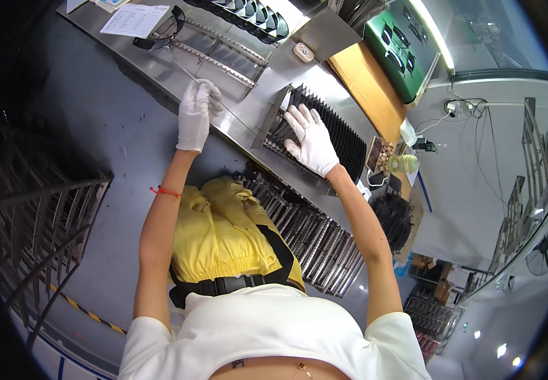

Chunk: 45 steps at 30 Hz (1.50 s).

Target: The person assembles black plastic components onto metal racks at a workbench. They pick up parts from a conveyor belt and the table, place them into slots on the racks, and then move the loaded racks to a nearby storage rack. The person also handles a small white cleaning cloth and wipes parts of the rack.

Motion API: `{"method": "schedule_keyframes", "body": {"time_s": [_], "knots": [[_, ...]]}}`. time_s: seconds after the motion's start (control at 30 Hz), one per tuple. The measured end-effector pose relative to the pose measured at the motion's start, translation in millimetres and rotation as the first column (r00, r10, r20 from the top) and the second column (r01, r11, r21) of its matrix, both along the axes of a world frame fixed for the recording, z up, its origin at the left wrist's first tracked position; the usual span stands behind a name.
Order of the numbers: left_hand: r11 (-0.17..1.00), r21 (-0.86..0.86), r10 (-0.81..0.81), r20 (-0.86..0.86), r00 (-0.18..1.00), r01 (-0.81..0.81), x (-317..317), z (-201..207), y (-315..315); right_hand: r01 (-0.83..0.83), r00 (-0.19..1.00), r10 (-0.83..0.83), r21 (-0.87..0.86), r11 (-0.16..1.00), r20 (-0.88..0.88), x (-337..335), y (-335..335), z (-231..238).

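Observation:
My left hand (196,117), in a white glove, is closed at the front edge of the steel table (160,79). A thin straight rod (188,74) passes through its fingers and sticks out on both sides. My right hand (312,140), also gloved, has its fingers spread over a metal rack (276,116). That rack holds a dense row of thin dark sheets (337,130), and my fingertips seem to touch its near left part. Beyond my left hand lies a flat metal frame with toothed rails (213,61). A dark curved visor-like piece (153,43) rests at its left end.
A row of dark curved pieces (248,18) stands at the back, with a printed sheet (135,21) at far left. Behind the racks are a small white device (303,52) and a green mat (395,54). Metal racks (305,234) stand below the table; another rack (52,209) stands left.

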<state>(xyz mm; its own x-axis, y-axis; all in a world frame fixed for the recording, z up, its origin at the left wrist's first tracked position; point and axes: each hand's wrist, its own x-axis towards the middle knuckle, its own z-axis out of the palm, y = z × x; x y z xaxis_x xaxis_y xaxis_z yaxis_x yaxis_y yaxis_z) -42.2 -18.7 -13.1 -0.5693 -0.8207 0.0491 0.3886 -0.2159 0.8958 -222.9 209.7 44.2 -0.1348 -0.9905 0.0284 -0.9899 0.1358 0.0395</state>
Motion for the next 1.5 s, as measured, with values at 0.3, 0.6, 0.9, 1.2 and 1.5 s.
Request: {"method": "schedule_keyframes", "body": {"time_s": [0.3,0.6,0.9,1.2,1.5], "knots": [[0.917,0.372,0.023,0.307,0.952,-0.142,-8.0,-64.9,9.4,-0.002,1.000,0.002,-0.006,1.000,-0.017,2.2,-2.8,1.7],[0.829,0.524,-0.411,0.331,0.850,0.196,-14.3,-84.7,17.8,0.016,1.000,-0.016,-0.037,0.999,0.009,4.7,-2.9,9.9],[0.807,-0.008,-0.465,0.607,0.644,0.590,-27.9,-65.7,89.4,0.169,0.985,-0.162,-0.117,0.979,0.063,-18.1,44.2,37.2],[0.518,-0.447,0.095,0.878,0.470,0.730,-22.6,-43.7,106.0,0.903,0.381,-0.872,0.077,0.422,0.308,-71.7,223.9,33.8],[0.231,-0.736,0.257,0.677,0.690,0.636,-60.0,-75.3,109.1,0.895,0.383,-0.663,-0.080,0.439,0.643,-13.9,266.9,-88.9]]}}
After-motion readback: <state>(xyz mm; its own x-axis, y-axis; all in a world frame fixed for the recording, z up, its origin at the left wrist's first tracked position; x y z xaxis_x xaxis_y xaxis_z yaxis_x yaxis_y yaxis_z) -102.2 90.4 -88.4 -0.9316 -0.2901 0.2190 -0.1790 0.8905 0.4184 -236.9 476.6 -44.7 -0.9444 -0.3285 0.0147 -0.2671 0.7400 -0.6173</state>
